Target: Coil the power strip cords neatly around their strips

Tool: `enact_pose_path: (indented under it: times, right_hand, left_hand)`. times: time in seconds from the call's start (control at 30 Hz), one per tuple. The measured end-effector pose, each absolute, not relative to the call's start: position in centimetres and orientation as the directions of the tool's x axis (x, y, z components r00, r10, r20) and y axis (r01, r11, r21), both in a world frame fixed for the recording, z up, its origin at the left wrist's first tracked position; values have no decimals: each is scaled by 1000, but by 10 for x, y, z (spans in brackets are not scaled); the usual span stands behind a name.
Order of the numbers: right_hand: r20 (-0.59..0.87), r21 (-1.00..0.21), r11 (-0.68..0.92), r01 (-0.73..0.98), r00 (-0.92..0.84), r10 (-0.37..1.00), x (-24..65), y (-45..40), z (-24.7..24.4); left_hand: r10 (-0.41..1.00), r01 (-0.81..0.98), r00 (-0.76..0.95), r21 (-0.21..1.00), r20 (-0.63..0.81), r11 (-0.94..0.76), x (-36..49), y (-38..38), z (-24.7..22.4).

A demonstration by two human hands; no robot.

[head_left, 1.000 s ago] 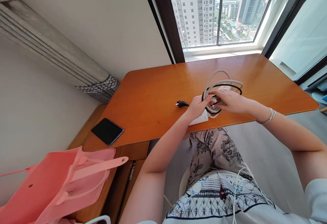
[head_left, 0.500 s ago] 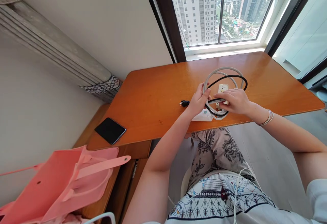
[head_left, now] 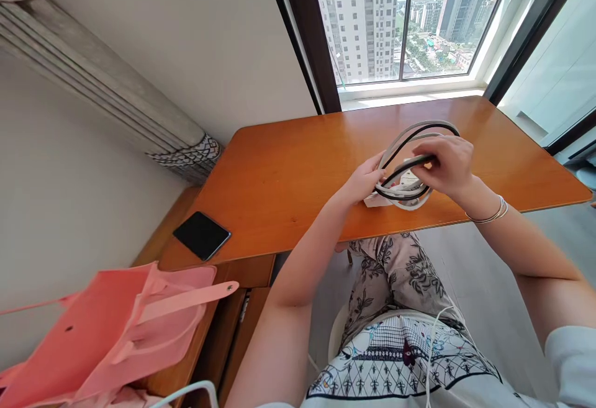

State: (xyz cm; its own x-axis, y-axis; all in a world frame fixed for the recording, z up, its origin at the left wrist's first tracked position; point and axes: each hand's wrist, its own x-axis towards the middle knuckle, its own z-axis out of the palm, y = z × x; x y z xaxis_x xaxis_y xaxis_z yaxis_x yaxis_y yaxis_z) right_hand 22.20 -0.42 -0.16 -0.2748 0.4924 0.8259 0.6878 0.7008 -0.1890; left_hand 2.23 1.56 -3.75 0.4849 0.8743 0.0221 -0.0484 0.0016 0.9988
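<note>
Coiling, seemingly — black and white cables (head_left: 404, 194) clasped by curled left hand (head_left: 365, 179), pinched by right hand (head_left: 447, 163) — even tension needed next.

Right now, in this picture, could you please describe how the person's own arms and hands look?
Both the left hand and the right hand are without gloves, and the forearms are uncovered. Thin, silvery bangles circle the right wrist; none shows on the left. A short, whitish sleeve covers the right upper arm.
</note>
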Motion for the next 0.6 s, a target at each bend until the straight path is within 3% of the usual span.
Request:
enact_pose_path:
  times: [0.17, 0.37, 0.5, 0.6]
  right_hand:
    - [808, -393, 657, 644, -99, 581, 211, -4, 20]
    - [618, -664, 619, 420, -159, 770, 207, 1, 43]
    - [503, -803, 538, 255, -195, 842, 207, 3, 53]
    - [447, -867, 472, 161, -167, 879, 209, 3, 56]
  left_hand:
    - [894, -48, 446, 997, -34, 62, 22, 20, -48]
    - [944, -248, 302, 967, 135, -59, 23, 29, -55]
    - [946, -298, 233, 943, 225, -151, 22, 33, -56]
    - [943, -288, 260, 949, 209, -131, 23, 33, -57]
